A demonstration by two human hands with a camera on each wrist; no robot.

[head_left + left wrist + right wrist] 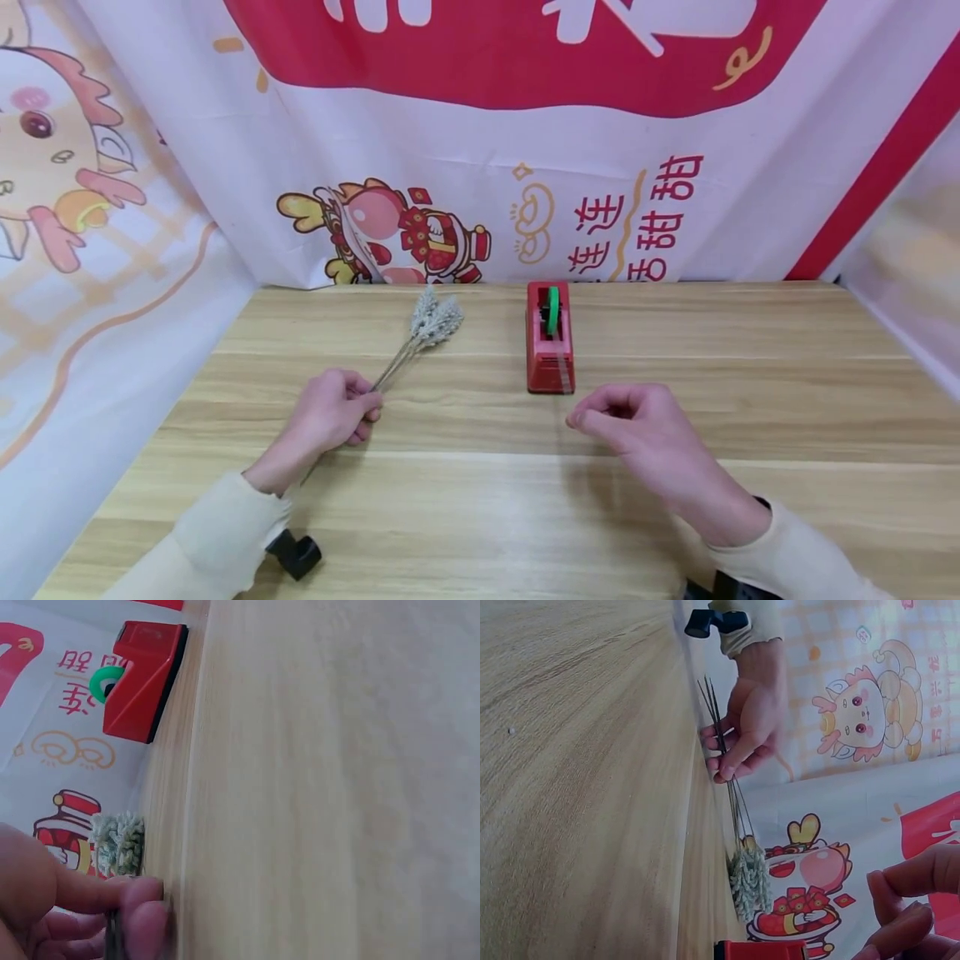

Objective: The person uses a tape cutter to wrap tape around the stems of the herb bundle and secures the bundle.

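In the head view my left hand [337, 410] grips the thin stems [395, 364] of a small bunch of dried flowers, low over the table. Their pale grey-green heads [437, 318] point away from me, and the stem ends stick out behind the hand. A red tape dispenser [551, 367] with a green roll core [553, 310] stands at the back, right of the flowers. Just in front of it, my right hand [645, 429] has thumb and forefinger pinched together on a faint strip of clear tape running from the dispenser. The tape's end is hidden by the fingertips.
The wood-grain table [457, 517] ends at the back against a printed cloth [480, 142]. More printed cloth [45, 350] hangs along the left side. Black wrist mounts [296, 554] sit at the cream sleeves [217, 533].
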